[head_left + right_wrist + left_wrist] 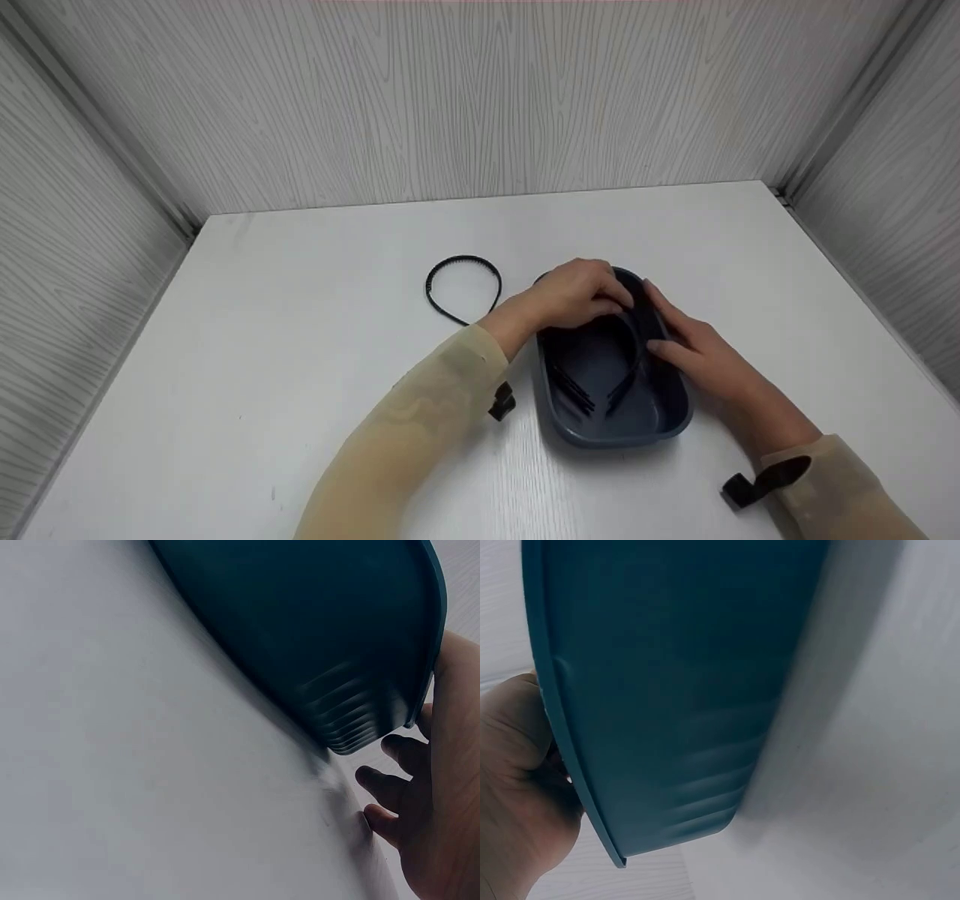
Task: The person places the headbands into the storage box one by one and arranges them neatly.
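Note:
A dark blue plastic basin (562,424) stands on the table, with several thin black headbands (636,367) nested inside it. My left hand (577,294) reaches over the basin's far left rim, its curled fingers at the curved top of the headbands, seeming to pinch them; the fingertips are partly hidden. In the left wrist view, the basin wall (667,705) hides those fingers. My right hand (697,352) holds the basin's right rim, thumb over the inside and fingers along the outside. The right wrist view shows several spread fingers (390,787) beyond the basin's end.
Another black headband (466,259), toothed along its inner curve, lies on the white table (300,315) left of the basin. Pale wood-grain panels (480,105) rise at the back and both sides. Black camera straps (780,476) sit at the wrists.

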Motion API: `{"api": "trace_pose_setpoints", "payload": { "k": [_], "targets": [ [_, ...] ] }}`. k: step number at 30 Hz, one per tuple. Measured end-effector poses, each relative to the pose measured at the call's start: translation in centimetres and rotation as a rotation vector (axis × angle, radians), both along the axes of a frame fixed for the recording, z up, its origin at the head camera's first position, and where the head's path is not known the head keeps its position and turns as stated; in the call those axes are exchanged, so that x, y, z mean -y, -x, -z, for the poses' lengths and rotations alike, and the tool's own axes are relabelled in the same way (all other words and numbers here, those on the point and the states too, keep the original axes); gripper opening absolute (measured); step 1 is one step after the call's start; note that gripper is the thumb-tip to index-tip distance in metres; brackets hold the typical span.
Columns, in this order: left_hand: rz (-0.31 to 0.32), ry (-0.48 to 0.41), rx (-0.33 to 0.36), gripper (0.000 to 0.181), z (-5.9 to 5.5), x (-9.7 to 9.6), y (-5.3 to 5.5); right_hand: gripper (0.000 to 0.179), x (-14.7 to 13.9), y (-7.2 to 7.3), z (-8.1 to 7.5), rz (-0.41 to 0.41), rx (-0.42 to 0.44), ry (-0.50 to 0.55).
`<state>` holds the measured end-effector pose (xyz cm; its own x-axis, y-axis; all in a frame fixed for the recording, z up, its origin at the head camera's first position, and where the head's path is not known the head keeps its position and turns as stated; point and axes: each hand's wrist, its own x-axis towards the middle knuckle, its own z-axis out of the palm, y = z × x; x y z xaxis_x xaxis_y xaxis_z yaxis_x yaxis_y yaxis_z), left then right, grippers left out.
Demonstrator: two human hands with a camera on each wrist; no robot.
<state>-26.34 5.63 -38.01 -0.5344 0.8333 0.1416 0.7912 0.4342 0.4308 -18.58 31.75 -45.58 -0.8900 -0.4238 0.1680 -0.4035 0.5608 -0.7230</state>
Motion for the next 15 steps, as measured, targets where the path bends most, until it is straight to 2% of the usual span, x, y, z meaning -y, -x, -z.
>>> {"api": "trace_pose_setpoints", "payload": {
  "k": [15],
  "targets": [
    [0.007,0.012,0.009,0.023,0.66,0.09,0.07,0.076,0.10,-0.03,-0.19,-0.011,-0.004,0.022]
  ]
}}
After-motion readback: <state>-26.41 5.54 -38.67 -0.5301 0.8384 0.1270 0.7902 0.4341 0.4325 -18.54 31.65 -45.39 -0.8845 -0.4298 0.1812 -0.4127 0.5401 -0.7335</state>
